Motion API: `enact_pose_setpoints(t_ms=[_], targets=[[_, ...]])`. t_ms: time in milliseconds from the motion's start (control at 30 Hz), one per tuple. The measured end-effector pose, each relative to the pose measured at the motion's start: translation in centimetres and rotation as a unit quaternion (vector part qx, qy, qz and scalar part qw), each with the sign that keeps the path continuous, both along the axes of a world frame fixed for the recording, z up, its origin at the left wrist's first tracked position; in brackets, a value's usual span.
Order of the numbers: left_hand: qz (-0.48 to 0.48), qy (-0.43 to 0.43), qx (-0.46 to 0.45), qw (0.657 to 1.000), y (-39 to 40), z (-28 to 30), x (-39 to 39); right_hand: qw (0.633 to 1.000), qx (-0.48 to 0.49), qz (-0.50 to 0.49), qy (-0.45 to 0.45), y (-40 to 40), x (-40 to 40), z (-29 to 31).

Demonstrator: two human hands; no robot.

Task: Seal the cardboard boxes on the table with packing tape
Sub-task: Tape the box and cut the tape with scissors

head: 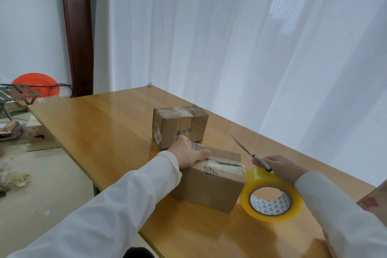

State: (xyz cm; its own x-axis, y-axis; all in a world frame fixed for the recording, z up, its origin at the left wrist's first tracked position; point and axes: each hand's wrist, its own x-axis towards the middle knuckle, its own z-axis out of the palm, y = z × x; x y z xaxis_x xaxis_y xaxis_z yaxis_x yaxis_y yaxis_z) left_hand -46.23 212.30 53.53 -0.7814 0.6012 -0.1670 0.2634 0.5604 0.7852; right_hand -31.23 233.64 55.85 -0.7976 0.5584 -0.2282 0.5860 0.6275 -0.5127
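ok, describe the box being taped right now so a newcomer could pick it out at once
On the wooden table two cardboard boxes stand close together. Take the near box, beside the yellow tape roll. Unlike the far box, it lies low, and the left hand rests on its top.

2 brown boxes (209, 182) (180, 125) on table; yellow tape roll (272, 195) upright beside near box.

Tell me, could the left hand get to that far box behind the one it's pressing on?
Probably yes. The left hand rests on the near box, and the far box stands just beyond its fingers with nothing between. The scissors are off in the right hand.
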Motion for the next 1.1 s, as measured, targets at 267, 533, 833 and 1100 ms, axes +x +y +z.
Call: enact_pose_setpoints(t_ms=[267,533,833,1100], targets=[[-0.01,0.054,-0.067,0.996,0.4,0.8,0.0,1.0,0.018,0.003,-0.002,0.3,-0.1,-0.4],[-0.268,0.317,-0.136,0.9,3.9,2.2,4.0,0.999,0.028,0.007,0.037,-0.2,0.6,-0.5],[-0.282,0.357,-0.175,0.873,4.3,1.1,4.2,0.999,-0.014,-0.043,0.009,0.1,1.5,-0.3],[-0.288,0.348,-0.165,0.877,4.1,0.9,3.8,0.995,0.071,-0.02,-0.07,0.1,1.1,0.7]])
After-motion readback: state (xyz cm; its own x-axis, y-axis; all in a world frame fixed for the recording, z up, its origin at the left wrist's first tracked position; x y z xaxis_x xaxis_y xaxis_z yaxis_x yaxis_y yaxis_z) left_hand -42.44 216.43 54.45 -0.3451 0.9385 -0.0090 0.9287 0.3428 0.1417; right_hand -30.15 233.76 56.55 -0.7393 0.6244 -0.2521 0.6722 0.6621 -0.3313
